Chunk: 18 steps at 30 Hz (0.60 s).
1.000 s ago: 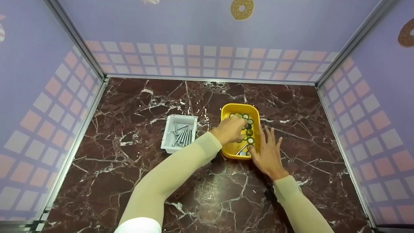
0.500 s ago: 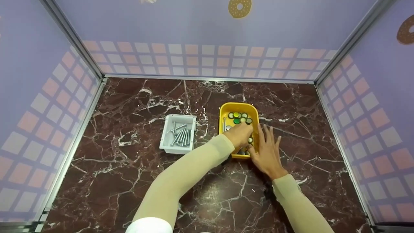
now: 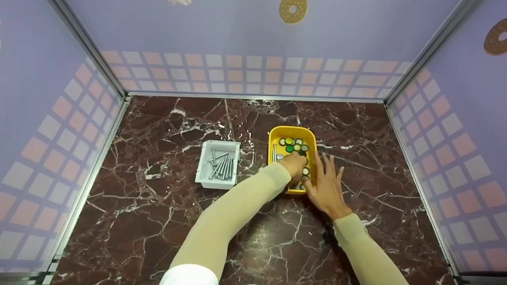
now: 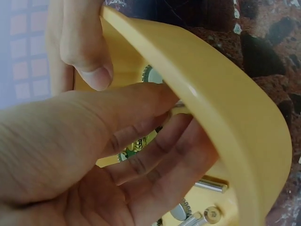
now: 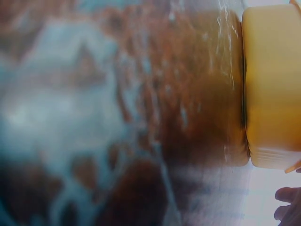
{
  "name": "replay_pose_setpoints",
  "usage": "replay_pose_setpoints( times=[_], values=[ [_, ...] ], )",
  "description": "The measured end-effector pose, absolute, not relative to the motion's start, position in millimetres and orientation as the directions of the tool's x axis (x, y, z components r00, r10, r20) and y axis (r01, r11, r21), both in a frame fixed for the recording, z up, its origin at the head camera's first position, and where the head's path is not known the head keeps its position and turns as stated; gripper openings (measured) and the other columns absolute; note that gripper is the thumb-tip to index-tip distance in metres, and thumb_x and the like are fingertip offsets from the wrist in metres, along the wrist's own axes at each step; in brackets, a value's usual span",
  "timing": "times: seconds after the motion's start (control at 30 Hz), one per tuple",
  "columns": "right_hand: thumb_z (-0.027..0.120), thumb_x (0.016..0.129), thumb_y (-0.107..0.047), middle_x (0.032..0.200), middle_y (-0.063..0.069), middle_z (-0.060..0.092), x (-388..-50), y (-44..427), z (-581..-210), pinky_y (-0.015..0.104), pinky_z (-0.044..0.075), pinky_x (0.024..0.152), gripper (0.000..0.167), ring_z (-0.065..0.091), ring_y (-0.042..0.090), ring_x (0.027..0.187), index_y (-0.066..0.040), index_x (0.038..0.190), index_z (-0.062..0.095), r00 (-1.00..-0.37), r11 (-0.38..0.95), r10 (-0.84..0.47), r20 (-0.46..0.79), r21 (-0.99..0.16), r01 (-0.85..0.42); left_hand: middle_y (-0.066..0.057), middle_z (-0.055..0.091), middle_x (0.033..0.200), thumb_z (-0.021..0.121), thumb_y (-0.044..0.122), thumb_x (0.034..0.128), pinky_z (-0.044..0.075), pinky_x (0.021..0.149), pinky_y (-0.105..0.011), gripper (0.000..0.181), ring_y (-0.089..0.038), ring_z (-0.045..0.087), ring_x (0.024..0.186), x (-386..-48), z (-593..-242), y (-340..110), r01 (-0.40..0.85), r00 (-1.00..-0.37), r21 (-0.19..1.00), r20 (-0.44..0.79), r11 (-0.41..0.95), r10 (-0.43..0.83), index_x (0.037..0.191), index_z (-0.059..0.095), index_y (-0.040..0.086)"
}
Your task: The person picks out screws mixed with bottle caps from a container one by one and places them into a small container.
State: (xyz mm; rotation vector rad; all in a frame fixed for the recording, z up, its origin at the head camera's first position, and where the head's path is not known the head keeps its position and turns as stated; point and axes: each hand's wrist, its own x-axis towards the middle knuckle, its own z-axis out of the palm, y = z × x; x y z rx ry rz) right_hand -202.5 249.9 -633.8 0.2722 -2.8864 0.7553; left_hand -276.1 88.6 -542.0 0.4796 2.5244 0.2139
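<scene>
A yellow tray (image 3: 292,129) holds several bottle caps (image 3: 290,149) and a few metal bolts (image 3: 274,153). My left hand (image 3: 294,166) reaches down inside it, fingers curled. In the left wrist view, the thumb and fingers of that left hand (image 4: 127,136) pinch a silvery piece, seemingly a bolt (image 4: 180,103), mostly hidden by fingers and rim. Below them lie another bolt (image 4: 211,184) and a bottle cap (image 4: 181,210). At the tray's right side rests my right hand (image 3: 326,190), fingers straight and spread along the outer wall, thumb over the rim.
Left of the yellow tray stands a white bin (image 3: 201,168) with several bolts (image 3: 223,167) in it. Both stand on a dark red marbled tabletop (image 3: 253,225). Lilac panels (image 3: 253,39) enclose the back and both sides.
My left hand has moved right and toward the near end inside the yellow tray, uncovering caps and bolts at its far left. My right hand stays at the tray's side.
</scene>
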Motion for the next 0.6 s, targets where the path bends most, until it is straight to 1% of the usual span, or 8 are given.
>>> replay_pose_setpoints(
  times=[0.03, 0.07, 0.17, 0.27, 0.3, 0.4, 0.5, 0.6],
  values=[
    [0.067, 0.108, -0.041, 0.192, 0.028, 0.025, -203, 250, -634, 0.091, 0.003, 0.139, 0.096, 0.014, 0.057, 0.181, -0.016, 0.188, 0.020, -0.973, 0.857, -0.137, 0.186, -0.471, -0.210, -0.011, 0.063, 0.166, 0.092, 0.009, 0.0978, 0.065, 0.117, -0.046, 0.065, -0.026, 0.068, 0.146, -267, -525, 84, 0.282, -0.775, 0.253, -0.508, 0.925, 0.375, 0.158, 0.070, 0.020],
    [0.067, 0.108, -0.041, 0.192, 0.028, 0.025, -203, 250, -634, 0.091, 0.003, 0.139, 0.096, 0.014, 0.057, 0.181, -0.016, 0.188, 0.020, -0.973, 0.857, -0.137, 0.188, -0.470, -0.211, -0.011, 0.063, 0.165, 0.092, 0.010, 0.0979, 0.065, 0.118, -0.046, 0.065, -0.026, 0.067, 0.146, -267, -525, 86, 0.267, -0.779, 0.232, -0.519, 0.935, 0.351, 0.158, 0.070, 0.020],
    [0.066, 0.108, -0.041, 0.191, 0.028, 0.026, -203, 250, -634, 0.091, 0.004, 0.138, 0.096, 0.014, 0.057, 0.180, -0.015, 0.188, 0.021, -0.971, 0.857, -0.138, 0.194, -0.469, -0.215, -0.007, 0.072, 0.154, 0.090, 0.010, 0.0978, 0.066, 0.111, -0.043, 0.056, -0.025, 0.069, 0.138, -281, -553, 91, 0.266, -0.782, 0.221, -0.520, 0.939, 0.343, 0.150, 0.073, 0.020],
    [0.065, 0.108, -0.042, 0.192, 0.028, 0.026, -203, 250, -635, 0.091, 0.004, 0.138, 0.095, 0.014, 0.057, 0.180, -0.015, 0.188, 0.020, -0.971, 0.858, -0.140, 0.196, -0.465, -0.218, -0.001, 0.076, 0.147, 0.094, 0.012, 0.0943, 0.066, 0.106, -0.040, 0.054, -0.021, 0.069, 0.132, -302, -585, 99, 0.261, -0.774, 0.193, -0.543, 0.946, 0.325, 0.143, 0.075, 0.024],
    [0.065, 0.108, -0.042, 0.192, 0.028, 0.025, -203, 250, -635, 0.091, 0.004, 0.138, 0.095, 0.014, 0.057, 0.180, -0.015, 0.188, 0.020, -0.970, 0.858, -0.141, 0.196, -0.464, -0.218, 0.001, 0.077, 0.145, 0.095, 0.012, 0.0935, 0.066, 0.104, -0.039, 0.053, -0.019, 0.070, 0.128, -311, -600, 100, 0.269, -0.765, 0.203, -0.549, 0.941, 0.337, 0.141, 0.076, 0.026],
    [0.065, 0.108, -0.042, 0.192, 0.027, 0.025, -203, 250, -635, 0.091, 0.004, 0.138, 0.095, 0.013, 0.057, 0.181, -0.016, 0.188, 0.020, -0.970, 0.861, -0.142, 0.195, -0.460, -0.219, -0.001, 0.076, 0.146, 0.096, 0.010, 0.0934, 0.066, 0.102, -0.037, 0.056, -0.017, 0.069, 0.125, -325, -622, 102, 0.278, -0.746, 0.215, -0.565, 0.936, 0.351, 0.143, 0.074, 0.022],
    [0.066, 0.109, -0.041, 0.192, 0.027, 0.025, -203, 250, -635, 0.092, 0.004, 0.138, 0.095, 0.014, 0.058, 0.180, -0.015, 0.188, 0.020, -0.970, 0.862, -0.143, 0.196, -0.458, -0.219, -0.003, 0.076, 0.143, 0.096, 0.007, 0.0914, 0.066, 0.095, -0.035, 0.058, -0.018, 0.069, 0.118, -337, -642, 101, 0.306, -0.732, 0.236, -0.561, 0.922, 0.387, 0.143, 0.072, 0.018],
    [0.067, 0.109, -0.039, 0.192, 0.027, 0.025, -203, 250, -635, 0.092, 0.004, 0.138, 0.094, 0.014, 0.058, 0.180, -0.014, 0.187, 0.021, -0.969, 0.863, -0.143, 0.200, -0.454, -0.221, -0.004, 0.077, 0.142, 0.097, 0.008, 0.0899, 0.067, 0.087, -0.032, 0.058, -0.018, 0.070, 0.114, -345, -652, 100, 0.333, -0.720, 0.241, -0.559, 0.911, 0.411, 0.142, 0.073, 0.016]
  ],
)
